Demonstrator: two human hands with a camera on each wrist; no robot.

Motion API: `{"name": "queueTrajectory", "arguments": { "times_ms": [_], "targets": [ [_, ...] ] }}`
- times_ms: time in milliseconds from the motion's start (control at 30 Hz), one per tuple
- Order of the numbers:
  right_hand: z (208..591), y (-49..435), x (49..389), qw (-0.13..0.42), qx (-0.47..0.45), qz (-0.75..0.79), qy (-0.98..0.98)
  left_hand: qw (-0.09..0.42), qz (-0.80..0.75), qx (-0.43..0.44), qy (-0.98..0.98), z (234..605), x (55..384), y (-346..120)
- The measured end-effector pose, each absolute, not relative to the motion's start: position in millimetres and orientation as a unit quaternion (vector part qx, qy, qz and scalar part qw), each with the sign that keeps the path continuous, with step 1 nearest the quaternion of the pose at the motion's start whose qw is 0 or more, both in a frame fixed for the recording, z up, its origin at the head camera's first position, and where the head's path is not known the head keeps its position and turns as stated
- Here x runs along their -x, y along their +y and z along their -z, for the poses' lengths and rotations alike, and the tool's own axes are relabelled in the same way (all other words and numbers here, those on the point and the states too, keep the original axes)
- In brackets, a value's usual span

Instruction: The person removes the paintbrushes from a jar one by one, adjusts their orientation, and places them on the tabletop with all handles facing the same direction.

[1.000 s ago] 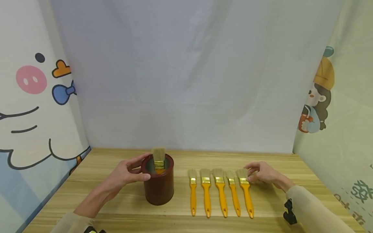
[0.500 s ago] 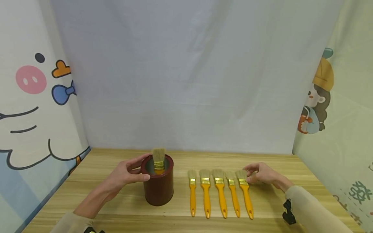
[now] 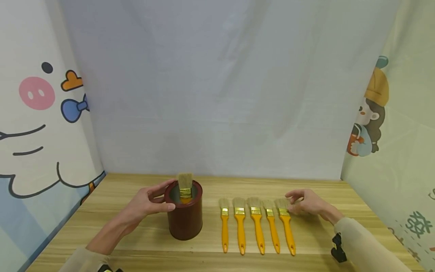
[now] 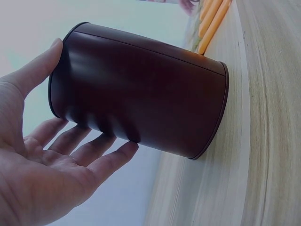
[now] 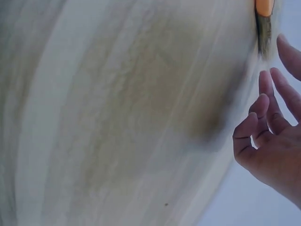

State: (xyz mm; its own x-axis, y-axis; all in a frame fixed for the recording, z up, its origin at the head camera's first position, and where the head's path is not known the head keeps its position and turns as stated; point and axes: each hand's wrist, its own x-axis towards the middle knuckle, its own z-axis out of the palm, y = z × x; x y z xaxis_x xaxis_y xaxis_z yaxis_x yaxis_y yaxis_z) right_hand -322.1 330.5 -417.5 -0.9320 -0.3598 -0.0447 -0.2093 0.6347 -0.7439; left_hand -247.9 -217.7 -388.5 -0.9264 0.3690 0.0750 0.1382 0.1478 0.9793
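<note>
A dark red cylindrical holder (image 3: 185,223) with a seam down its side (image 4: 141,94) stands upright on the table. One paintbrush (image 3: 185,185) is in it, bristles up above the rim. My left hand (image 3: 146,202) grips the holder from the left, thumb at the rim and fingers round the far side. To the right, several paintbrushes with orange handles lie in a row, bristles pointing away. Beside the bristles of the rightmost paintbrush (image 3: 287,230) is my right hand (image 3: 307,204), fingers loosely bent. The right wrist view shows nothing in its fingers.
The wooden table (image 3: 136,241) ends at a pale grey cloth (image 3: 217,94) hanging behind it. Cartoon-printed cloths hang at the left (image 3: 37,132) and right (image 3: 391,158). The other paintbrushes, such as the leftmost paintbrush (image 3: 225,230), lie between the holder and the right hand.
Almost nothing moves. The right fingers shift slightly at the rightmost paintbrush's bristles; the left hand, holder and paintbrushes stay in place.
</note>
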Motion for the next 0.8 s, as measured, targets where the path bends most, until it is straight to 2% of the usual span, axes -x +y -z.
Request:
{"name": "queueTrajectory", "arguments": {
  "times_ms": [267, 800],
  "targets": [
    [402, 321, 320, 0.060, 0.198, 0.373, 0.904, 0.086, -0.633, -0.177, 0.748, 387, 246, -219],
    [378, 247, 310, 0.005, 0.287, 0.357, 0.889, 0.093, -0.631, -0.169, 0.752, 387, 247, -217]
  ]
}}
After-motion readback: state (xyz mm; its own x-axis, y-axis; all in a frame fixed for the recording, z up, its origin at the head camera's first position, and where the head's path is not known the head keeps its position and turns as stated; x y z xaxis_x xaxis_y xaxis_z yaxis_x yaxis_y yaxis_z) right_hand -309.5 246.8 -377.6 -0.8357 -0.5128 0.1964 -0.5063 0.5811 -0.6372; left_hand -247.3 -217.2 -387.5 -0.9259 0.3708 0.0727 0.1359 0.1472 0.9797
